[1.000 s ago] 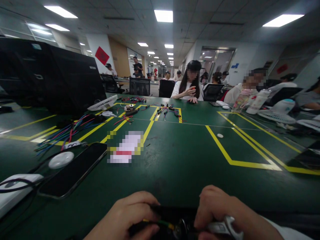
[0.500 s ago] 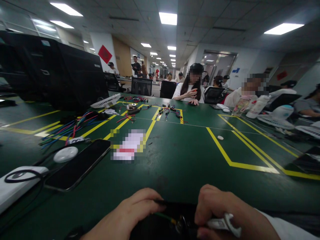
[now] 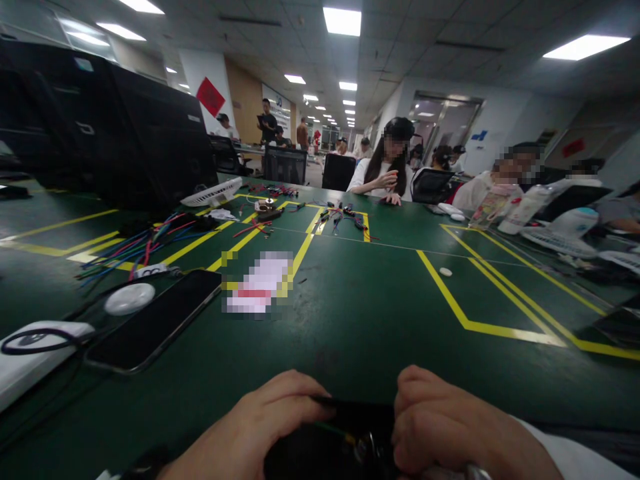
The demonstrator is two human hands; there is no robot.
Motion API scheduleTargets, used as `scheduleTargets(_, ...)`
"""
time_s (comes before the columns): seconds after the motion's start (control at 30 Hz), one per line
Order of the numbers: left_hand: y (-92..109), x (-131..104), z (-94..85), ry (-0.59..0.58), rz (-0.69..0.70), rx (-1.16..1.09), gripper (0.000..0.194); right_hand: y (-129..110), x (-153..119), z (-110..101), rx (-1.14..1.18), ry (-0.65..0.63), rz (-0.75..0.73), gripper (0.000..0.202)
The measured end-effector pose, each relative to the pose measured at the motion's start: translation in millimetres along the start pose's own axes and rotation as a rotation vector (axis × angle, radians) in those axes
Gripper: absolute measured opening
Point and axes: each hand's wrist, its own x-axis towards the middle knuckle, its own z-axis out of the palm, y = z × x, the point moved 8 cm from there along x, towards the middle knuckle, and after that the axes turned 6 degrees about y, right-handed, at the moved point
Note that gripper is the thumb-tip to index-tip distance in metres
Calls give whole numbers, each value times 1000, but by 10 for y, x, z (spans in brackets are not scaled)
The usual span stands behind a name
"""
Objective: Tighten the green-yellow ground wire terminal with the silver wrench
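- Workpiece (image 3: 320, 455), black, sits low in my remote view, between left hand (image 3: 260, 420) and right hand (image 3: 445, 420).
- Its far edge runs left to right; the near end is cut off, so I cannot tell its long axis.
- Left hand clasps its left side; right hand folds round a metal tool (image 3: 477, 473), barely showing.
- Green wire (image 3: 327, 427) points rightward, toward a metal fitting (image 3: 361, 451).

The left hand (image 3: 265, 420) reaches in from the lower left, its back upward, fingers bent forward and inward; the right hand (image 3: 440, 423), apart from it, is curled fist-like, knuckles up, its wrist emerging from a white sleeve (image 3: 545, 448)
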Motion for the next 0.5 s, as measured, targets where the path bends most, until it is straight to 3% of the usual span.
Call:
scheduleTargets(0.37, -44, -62, 18, -46, -58, 40, 53, 22, 17, -18, -23, 29, 31, 18)
scheduleTargets(0.5, -102, -149, 7, -90, 4, 102, 50, 25, -11, -39, -34, 48, 48, 17)
